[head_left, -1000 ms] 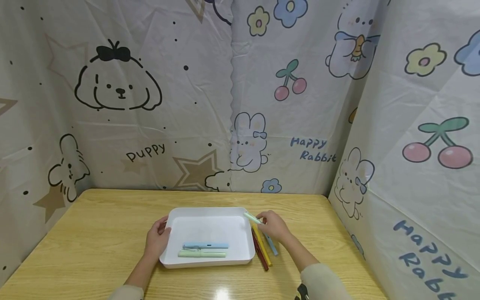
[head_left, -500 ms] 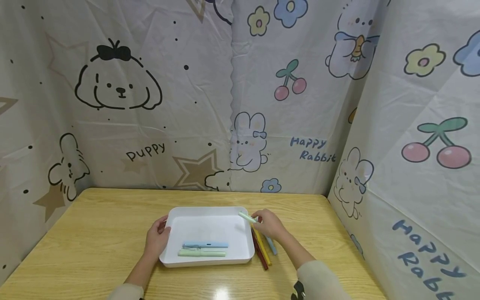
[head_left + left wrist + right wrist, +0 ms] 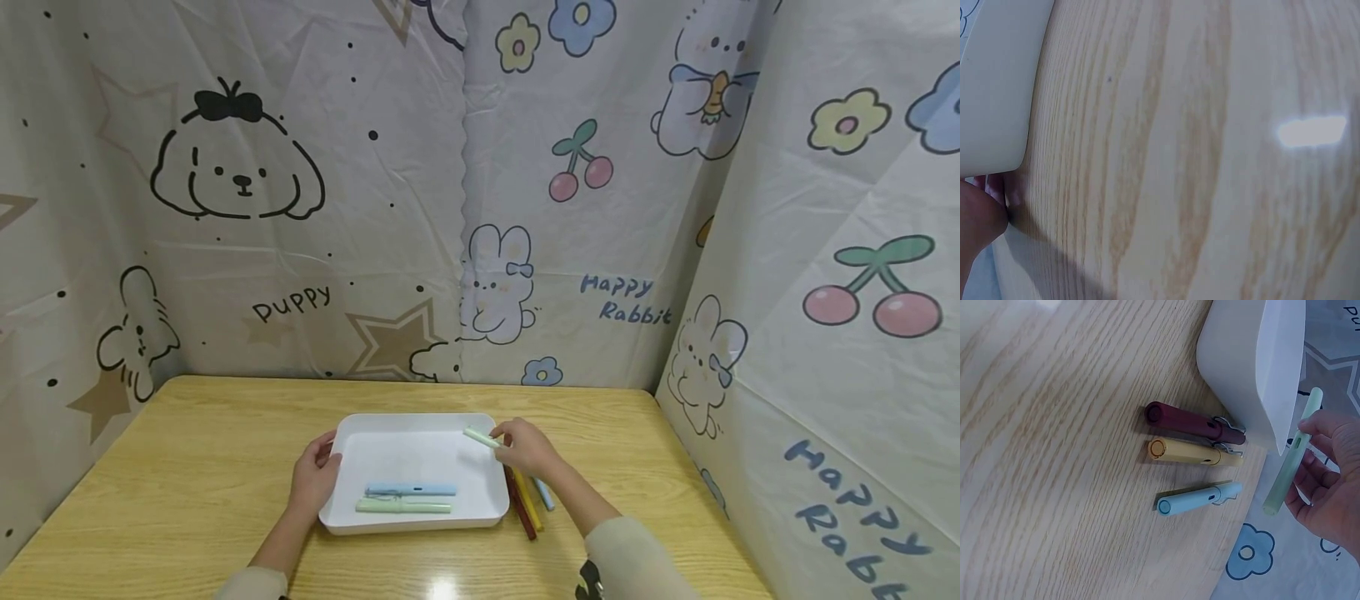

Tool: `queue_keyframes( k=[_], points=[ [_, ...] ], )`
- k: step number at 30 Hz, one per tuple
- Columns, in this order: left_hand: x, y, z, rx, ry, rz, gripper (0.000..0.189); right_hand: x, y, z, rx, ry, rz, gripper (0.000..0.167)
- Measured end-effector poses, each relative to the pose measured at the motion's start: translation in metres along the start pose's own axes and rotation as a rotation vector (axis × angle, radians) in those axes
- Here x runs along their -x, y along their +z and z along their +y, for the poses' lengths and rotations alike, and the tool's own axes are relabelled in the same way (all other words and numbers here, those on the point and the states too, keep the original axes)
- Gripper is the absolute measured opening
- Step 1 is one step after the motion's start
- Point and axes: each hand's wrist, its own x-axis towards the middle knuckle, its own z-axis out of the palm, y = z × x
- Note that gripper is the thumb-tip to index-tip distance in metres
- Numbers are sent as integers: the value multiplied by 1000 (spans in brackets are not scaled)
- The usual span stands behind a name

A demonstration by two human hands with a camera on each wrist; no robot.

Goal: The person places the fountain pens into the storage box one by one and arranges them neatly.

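My right hand [image 3: 528, 450] pinches a light green pen [image 3: 481, 437] over the back right part of a white tray [image 3: 412, 527]. In the right wrist view this pen [image 3: 1297, 447] sits slantwise between thumb and fingers, just past the tray's rim. Inside the tray lie a light blue pen [image 3: 411, 490] and another green pen [image 3: 405, 507], side by side near the front. At the tray's left side, my left hand [image 3: 313, 475] holds the edge; in the left wrist view only part of that hand [image 3: 979, 215] shows by the tray's corner.
Right of the tray, a dark red pen [image 3: 1185, 422], a yellow pen [image 3: 1188, 452] and a blue pen [image 3: 1197, 499] lie on the wooden table [image 3: 187, 467]. A printed cloth [image 3: 390, 200] hangs behind the table and along both sides.
My right hand has moved left with the green pen, from beyond the tray's right rim to over its inside. The left hand and the tray stay where they were.
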Motion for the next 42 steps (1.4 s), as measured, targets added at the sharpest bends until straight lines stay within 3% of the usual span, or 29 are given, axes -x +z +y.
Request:
queue_keyframes(
  k=[7,42],
  points=[
    [1,-1,-1,8,1,4,45,-2,6,-5,22,-47,-12,30],
    [-1,1,-2,5,-10,11,45,-13,20,-38,112,-124,-109,26]
  ],
)
